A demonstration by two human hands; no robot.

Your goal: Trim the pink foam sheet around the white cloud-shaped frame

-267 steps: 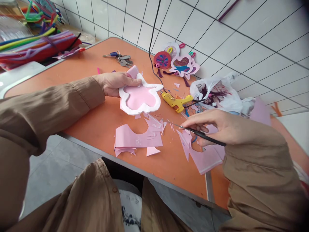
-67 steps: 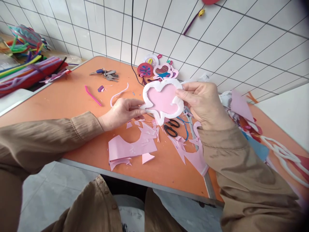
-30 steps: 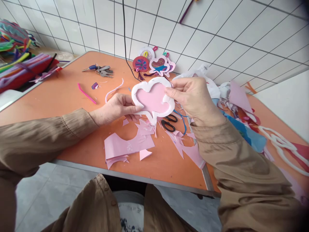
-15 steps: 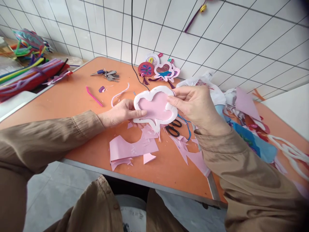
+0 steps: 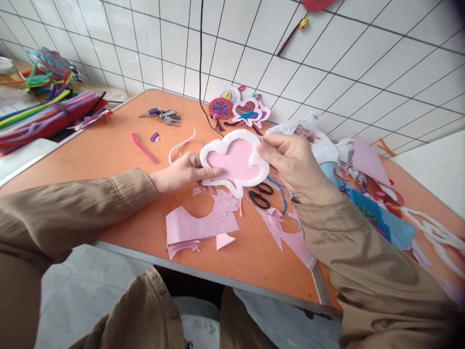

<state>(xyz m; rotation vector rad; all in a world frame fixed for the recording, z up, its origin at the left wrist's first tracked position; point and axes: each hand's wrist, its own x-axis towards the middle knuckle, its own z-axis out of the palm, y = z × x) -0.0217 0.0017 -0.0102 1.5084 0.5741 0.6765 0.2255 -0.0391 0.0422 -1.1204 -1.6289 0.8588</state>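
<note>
Between my two hands is a cloud-shaped craft piece (image 5: 236, 160), pink in the middle with a thick white raised border. My left hand (image 5: 187, 172) grips its left edge, thumb on the front and fingers behind. At the upper right edge, my right hand (image 5: 290, 160) pinches the white border between thumb and fingers. Black-handled scissors (image 5: 259, 196) lie on the table just beyond the piece, their blades hidden. Pink paper scraps (image 5: 199, 225) are spread on the orange table (image 5: 138, 228) below it.
Keys (image 5: 165, 116), a pink strip (image 5: 143, 148) and a pale pipe cleaner (image 5: 181, 144) lie at the left. Finished-looking ornaments (image 5: 232, 107) rest against the tiled wall. Bundled pipe cleaners (image 5: 54, 116) sit far left; bags and paper (image 5: 366, 160) crowd the right. A dark cord (image 5: 201, 63) hangs down the wall.
The view has tilted up slightly, showing more of a red ornament on the wall. Both hands keep their hold, and the craft piece has barely moved.
</note>
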